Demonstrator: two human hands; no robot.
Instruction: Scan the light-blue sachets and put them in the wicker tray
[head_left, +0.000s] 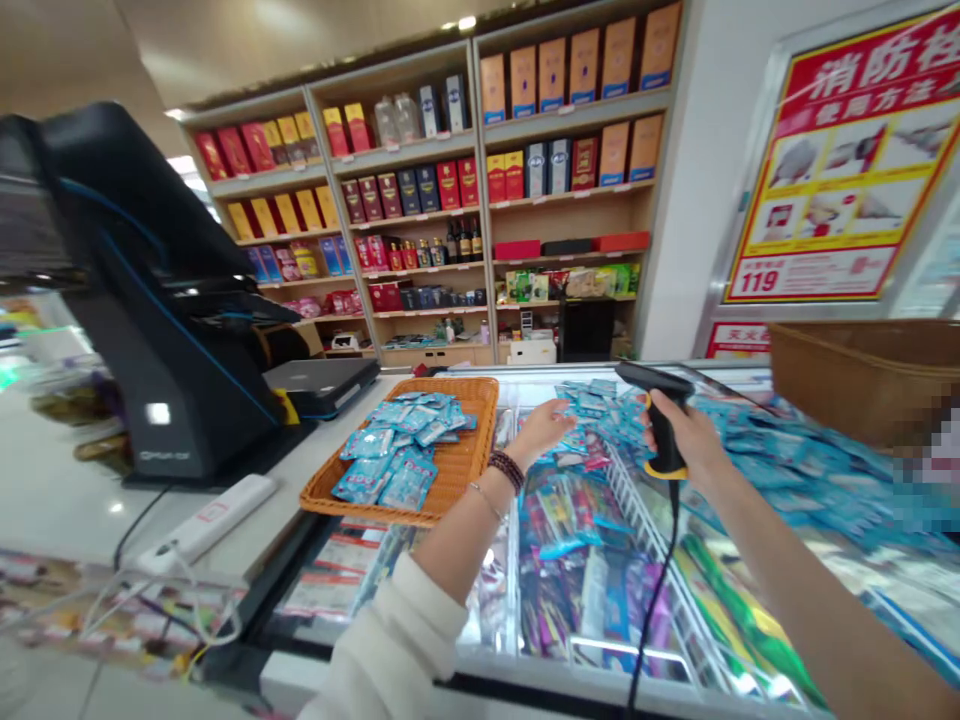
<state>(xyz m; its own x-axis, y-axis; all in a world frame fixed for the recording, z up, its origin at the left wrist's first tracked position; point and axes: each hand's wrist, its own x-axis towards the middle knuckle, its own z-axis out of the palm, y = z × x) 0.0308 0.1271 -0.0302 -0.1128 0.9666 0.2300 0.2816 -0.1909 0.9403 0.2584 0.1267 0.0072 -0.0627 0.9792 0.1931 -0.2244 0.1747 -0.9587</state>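
Observation:
My right hand [686, 430] is wrapped round the grip of a black and yellow barcode scanner [664, 425], whose cord runs down over the freezer. To its left, my left hand [544, 428], with a beaded bracelet on the wrist, has its fingers closed on the edge of a small blue packet [574, 440]. Loose blue packets [600, 400] lie behind and between both hands. An orange wicker basket [469, 455] stands left of my left hand, with more blue packets [409, 440] heaped in it.
Under my arms is a glass-topped freezer [517, 560] with coloured ice-pop packs inside. A black checkout machine [157, 300] and a white power strip [210, 520] occupy the left counter. At right sits a brown basket [862, 380] beside many blue packets [810, 470]. Shelves [484, 200] stand behind.

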